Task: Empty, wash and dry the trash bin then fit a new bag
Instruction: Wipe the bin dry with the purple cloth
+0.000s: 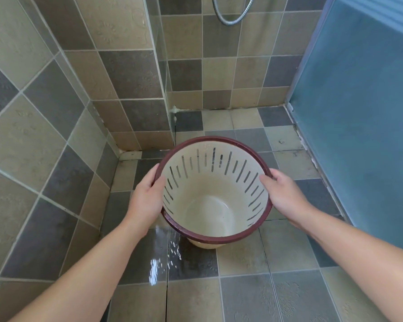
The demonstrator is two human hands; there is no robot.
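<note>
The trash bin (pixel 209 205) is cream plastic with a dark red rim and slotted upper walls. It is upright with its mouth facing me, and nothing lies inside it. I hold it above the tiled shower floor with both hands. My left hand (pixel 147 198) grips the left side of the rim, thumb over the edge. My right hand (pixel 284 194) grips the right side of the rim the same way. No bag is in view.
A wet patch (pixel 163 259) glistens on the floor tiles below the bin. Tiled walls stand at left and behind, with a step-out corner (pixel 170 112). A frosted blue door panel (pixel 358 112) closes the right side. A metal shower hose (pixel 230 17) hangs at the top.
</note>
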